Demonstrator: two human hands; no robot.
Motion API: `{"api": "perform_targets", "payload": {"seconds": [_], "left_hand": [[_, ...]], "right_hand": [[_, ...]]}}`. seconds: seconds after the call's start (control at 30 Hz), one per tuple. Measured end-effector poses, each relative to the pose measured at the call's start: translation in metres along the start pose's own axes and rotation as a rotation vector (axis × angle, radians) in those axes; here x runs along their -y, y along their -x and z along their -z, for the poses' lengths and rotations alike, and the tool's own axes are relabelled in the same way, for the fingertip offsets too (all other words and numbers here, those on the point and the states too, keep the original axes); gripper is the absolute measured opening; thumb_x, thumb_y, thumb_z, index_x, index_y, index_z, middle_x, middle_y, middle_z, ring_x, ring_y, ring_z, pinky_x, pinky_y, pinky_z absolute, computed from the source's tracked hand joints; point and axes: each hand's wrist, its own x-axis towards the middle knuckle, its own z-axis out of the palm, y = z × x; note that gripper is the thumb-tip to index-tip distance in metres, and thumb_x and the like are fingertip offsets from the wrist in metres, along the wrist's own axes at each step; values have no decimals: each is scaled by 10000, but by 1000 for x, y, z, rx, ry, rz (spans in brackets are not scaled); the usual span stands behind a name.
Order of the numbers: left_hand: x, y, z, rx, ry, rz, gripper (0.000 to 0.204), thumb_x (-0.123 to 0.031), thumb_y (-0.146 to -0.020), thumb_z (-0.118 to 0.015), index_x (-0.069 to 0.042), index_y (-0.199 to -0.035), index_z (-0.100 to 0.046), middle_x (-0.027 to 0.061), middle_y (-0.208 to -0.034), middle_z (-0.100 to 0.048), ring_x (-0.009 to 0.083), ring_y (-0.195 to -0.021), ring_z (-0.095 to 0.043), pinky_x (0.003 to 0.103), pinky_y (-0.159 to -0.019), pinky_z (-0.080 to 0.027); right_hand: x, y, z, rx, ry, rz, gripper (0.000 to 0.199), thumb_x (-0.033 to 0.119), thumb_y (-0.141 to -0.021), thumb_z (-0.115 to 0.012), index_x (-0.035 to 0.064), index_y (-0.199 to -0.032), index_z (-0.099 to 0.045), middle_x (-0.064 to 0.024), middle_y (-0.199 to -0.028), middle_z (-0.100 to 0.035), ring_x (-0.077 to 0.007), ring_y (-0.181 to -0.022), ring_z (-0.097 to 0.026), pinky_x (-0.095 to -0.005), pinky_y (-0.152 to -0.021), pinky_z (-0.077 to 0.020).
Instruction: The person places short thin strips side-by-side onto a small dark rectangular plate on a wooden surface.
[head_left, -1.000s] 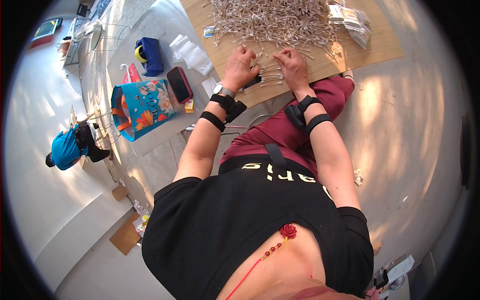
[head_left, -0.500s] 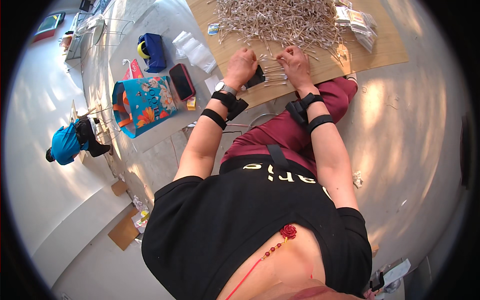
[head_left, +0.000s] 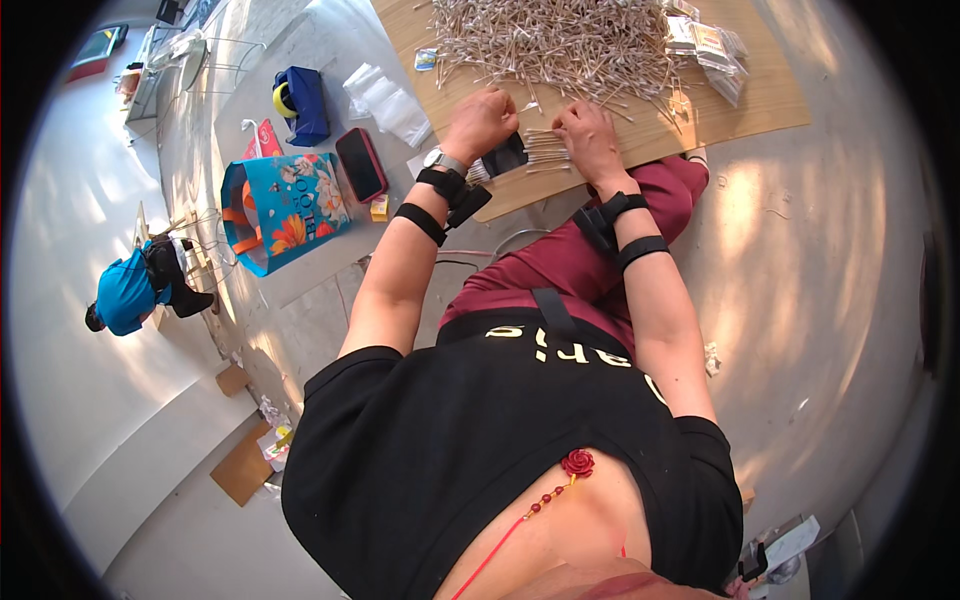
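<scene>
My left hand [head_left: 483,122] is closed, knuckles up, over the near-left part of the table, just above a black flat object [head_left: 507,155]. Whatever its fingers hold is hidden. A short row of cotton swabs [head_left: 545,152] lies side by side to the right of the black object. At the row's right end my right hand [head_left: 590,136] has its fingertips pinched together, and I cannot make out what is in them. Beyond both hands spreads a large heap of loose cotton swabs [head_left: 560,45]. More swabs [head_left: 479,171] show beside my left wrist.
Clear packets of swabs [head_left: 710,50] lie at the heap's right on the wooden table [head_left: 760,95]. To the left are white plastic bags [head_left: 388,105], a phone [head_left: 361,165], a blue tape dispenser [head_left: 305,105] and a flowered bag [head_left: 290,210]. Another person [head_left: 135,288] bends at far left.
My left hand has shifted slightly up and left, uncovering more of the black object. My right hand has moved slightly down, its fingertips lower beside the row of swabs.
</scene>
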Motion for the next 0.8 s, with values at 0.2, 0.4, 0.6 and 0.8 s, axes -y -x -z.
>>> {"api": "perform_targets", "payload": {"seconds": [0.2, 0.4, 0.6, 0.8], "left_hand": [[-14, -12, -9, 193, -26, -31, 165, -199, -877, -696, -51, -937, -740, 148, -925, -734, 338, -899, -724, 437, -791, -569], [-18, -19, -15, 212, 69, -26, 147, -209, -854, -684, -86, -880, -761, 155, -882, -760, 381, -886, -734, 494, -797, -576], [-14, -22, -18, 156, 50, -35, 153, -201, -866, -686, -89, -930, -770, 165, -904, -765, 376, -901, -739, 494, -809, -578], [-14, -17, -24, 47, -49, -45, 174, -202, -905, -683, -74, -992, -763, 157, -949, -749, 373, -935, -719, 482, -819, -561]], "right_hand": [[7, 6, 1, 31, 19, -2, 72, 189, -926, -727, 146, -981, -748, -21, -1024, -693, -260, -1081, -632, -445, -942, -447], [5, 10, 2, -6, 57, 0, 97, 176, -930, -704, 161, -1020, -738, -22, -1012, -695, -263, -1060, -640, -437, -940, -442], [3, 14, 0, -92, 38, -36, 149, 191, -916, -736, 175, -1062, -716, -19, -1023, -687, -256, -1066, -640, -434, -934, -440], [-2, 18, 3, -183, 21, -101, 130, 208, -900, -771, 173, -1020, -734, -3, -1032, -682, -248, -1069, -638, -427, -932, -447]]}}
